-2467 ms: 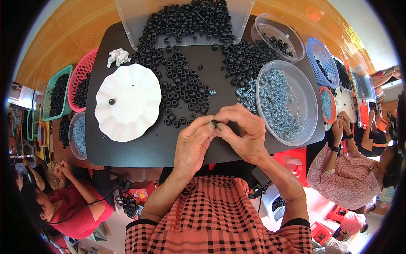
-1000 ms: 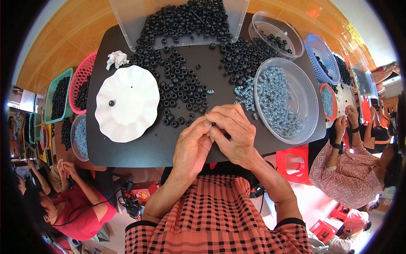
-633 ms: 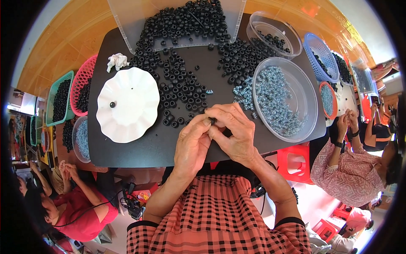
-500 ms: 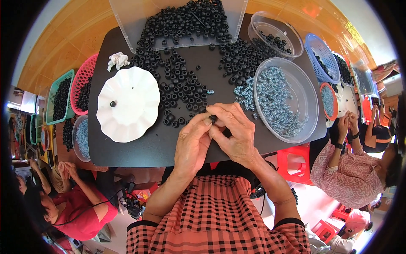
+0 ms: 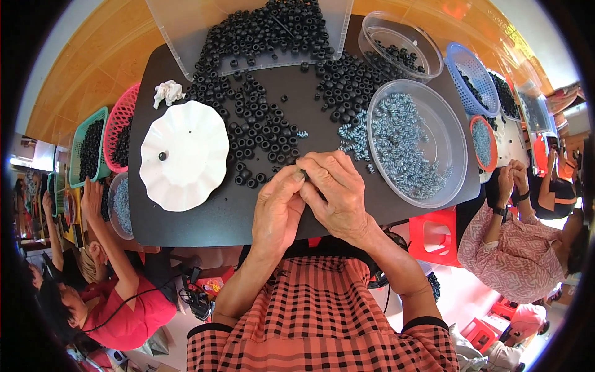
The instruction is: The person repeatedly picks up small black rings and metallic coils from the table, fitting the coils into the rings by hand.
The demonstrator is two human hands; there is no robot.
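My left hand (image 5: 277,208) and my right hand (image 5: 338,195) meet fingertip to fingertip above the near part of the dark table. Both are closed on a small black part (image 5: 304,174), of which only a sliver shows between the fingers. Just beyond them lie many loose black ring-shaped parts (image 5: 254,146), each with a round hole. One tiny blue metallic spring (image 5: 302,134) lies apart near these parts. On the right, a clear round tub (image 5: 457,149) holds a heap of similar blue springs (image 5: 403,142), and more springs are spilled along its left side.
To the left is a white scalloped plate (image 5: 186,180) with one black part on it, and a crumpled tissue (image 5: 168,93) beyond. A translucent bin (image 5: 170,37) of black parts lies at the back. Baskets and co-workers (image 5: 130,297) flank both sides.
My hands stay pinched together, now a little further left in view, and the black part is more covered. At the left, a co-worker has raised an arm toward the green basket.
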